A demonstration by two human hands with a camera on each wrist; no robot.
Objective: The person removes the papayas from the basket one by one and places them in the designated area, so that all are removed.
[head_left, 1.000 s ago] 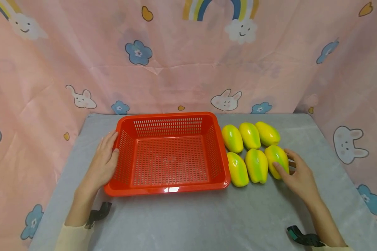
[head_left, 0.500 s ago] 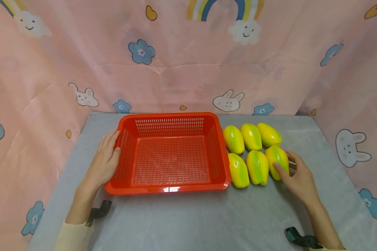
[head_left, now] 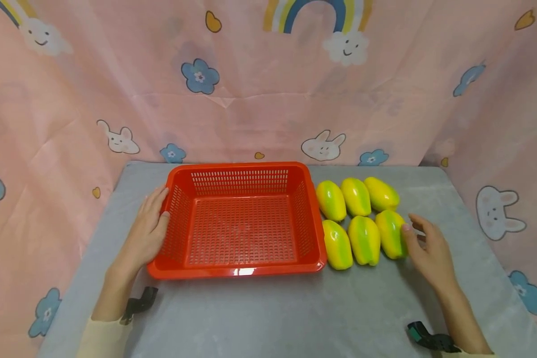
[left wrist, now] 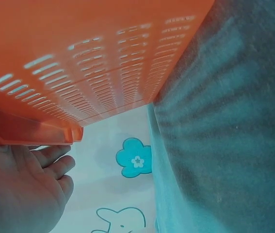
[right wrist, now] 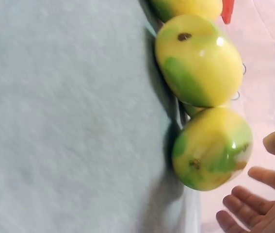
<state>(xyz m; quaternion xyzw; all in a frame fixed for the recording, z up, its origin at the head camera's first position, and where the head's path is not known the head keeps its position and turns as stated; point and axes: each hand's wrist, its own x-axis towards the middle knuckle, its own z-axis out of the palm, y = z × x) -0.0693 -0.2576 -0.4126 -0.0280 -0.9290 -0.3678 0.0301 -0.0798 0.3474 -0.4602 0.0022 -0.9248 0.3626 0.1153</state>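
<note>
My left hand [head_left: 146, 233] rests flat against the red basket [head_left: 239, 223] on the table [head_left: 268, 308], while my right hand [head_left: 429, 251], fingers relaxed and gripping nothing, has slid off the nearest of 6 mangoes [head_left: 391, 233] right of that basket, now only touching its side.

Red perforated basket [head_left: 239, 223]: rectangular, upright, empty, on grey surface [head_left: 273, 313]. Left hand [head_left: 145, 231] flat against its left wall. Yellow-green mango [head_left: 391, 233], rightmost of front row of three, lying on surface; right hand [head_left: 429, 251] thumb touching it.
</note>
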